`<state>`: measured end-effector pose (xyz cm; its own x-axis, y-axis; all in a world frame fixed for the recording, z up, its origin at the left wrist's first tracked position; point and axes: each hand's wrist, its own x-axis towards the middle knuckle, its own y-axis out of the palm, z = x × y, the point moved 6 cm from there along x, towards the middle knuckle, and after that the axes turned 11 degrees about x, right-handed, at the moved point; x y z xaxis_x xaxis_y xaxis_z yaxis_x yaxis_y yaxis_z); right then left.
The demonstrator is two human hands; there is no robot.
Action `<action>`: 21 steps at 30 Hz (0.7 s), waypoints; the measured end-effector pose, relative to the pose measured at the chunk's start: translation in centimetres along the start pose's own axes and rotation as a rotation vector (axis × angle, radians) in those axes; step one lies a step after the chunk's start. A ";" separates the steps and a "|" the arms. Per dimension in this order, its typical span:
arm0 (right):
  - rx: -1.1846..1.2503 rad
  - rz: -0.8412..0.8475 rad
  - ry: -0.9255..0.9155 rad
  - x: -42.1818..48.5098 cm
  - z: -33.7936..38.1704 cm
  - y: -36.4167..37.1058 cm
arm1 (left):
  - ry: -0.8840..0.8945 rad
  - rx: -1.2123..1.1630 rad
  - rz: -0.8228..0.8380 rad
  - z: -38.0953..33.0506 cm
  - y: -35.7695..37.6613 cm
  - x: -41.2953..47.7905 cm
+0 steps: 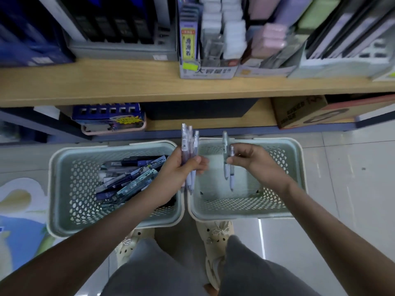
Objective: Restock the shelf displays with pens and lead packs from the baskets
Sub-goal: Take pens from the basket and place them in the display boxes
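On the tiled floor (342,178), under blurred wooden shelves (106,82), sat two baskets (52,167), with lead packs (128,176) in the left one. The left hand (181,169) gripped several pens (187,142); the right hand (254,160) pinched two pens (225,144).

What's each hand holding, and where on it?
Left hand grips a bundle of pens around the lower barrels; right hand pinches two pens mid-barrel.
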<state>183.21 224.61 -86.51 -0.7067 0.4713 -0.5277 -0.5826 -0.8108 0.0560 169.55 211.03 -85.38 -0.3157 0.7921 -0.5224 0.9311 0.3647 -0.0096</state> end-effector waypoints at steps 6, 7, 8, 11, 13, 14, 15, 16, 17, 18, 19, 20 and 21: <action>0.154 0.062 -0.227 -4.6 11.3 4.4 | 0.162 0.218 0.036 -8.1 1.1 -2.6; 0.159 0.057 -0.253 -5.3 12.9 5.0 | 0.206 0.244 0.022 -9.5 0.9 -3.3; 0.160 0.055 -0.273 -6.1 14.5 5.6 | 0.244 0.255 0.004 -11.0 0.5 -4.3; 0.149 0.030 -0.329 -8.0 18.7 7.5 | 0.317 0.304 -0.059 -15.1 -1.3 -7.3; 0.139 -0.006 -0.376 -9.2 21.5 9.0 | 0.380 0.285 -0.084 -17.8 -2.8 -9.6; 0.137 -0.013 -0.403 -9.9 22.9 9.9 | 0.407 0.278 -0.100 -19.1 -3.6 -11.0; 0.131 -0.017 -0.431 -10.5 24.3 10.8 | 0.424 0.280 -0.107 -20.3 -4.5 -12.2; 0.122 -0.017 -0.461 -11.2 25.8 11.7 | 0.445 0.281 -0.105 -21.5 -5.3 -13.4; 0.115 -0.016 -0.489 -11.8 27.1 12.6 | 0.464 0.286 -0.111 -22.5 -6.2 -14.6; 0.111 -0.007 -0.517 -12.4 28.5 13.6 | 0.488 0.288 -0.124 -23.6 -7.1 -15.7; 0.104 0.001 -0.545 -13.1 29.8 14.6 | 0.504 0.286 -0.137 -24.7 -8.0 -16.8; 0.100 0.006 -0.571 -13.7 31.0 15.5 | 0.518 0.293 -0.149 -25.7 -8.9 -17.8; 0.095 0.007 -0.599 -14.3 32.3 16.4 | 0.530 0.311 -0.158 -26.8 -9.7 -18.7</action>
<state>170.81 215.75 -50.69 -0.7976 0.6018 0.0400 -0.5909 -0.7930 0.1481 161.51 205.74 -52.64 -0.4271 0.9042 -0.0023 0.8504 0.4008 -0.3408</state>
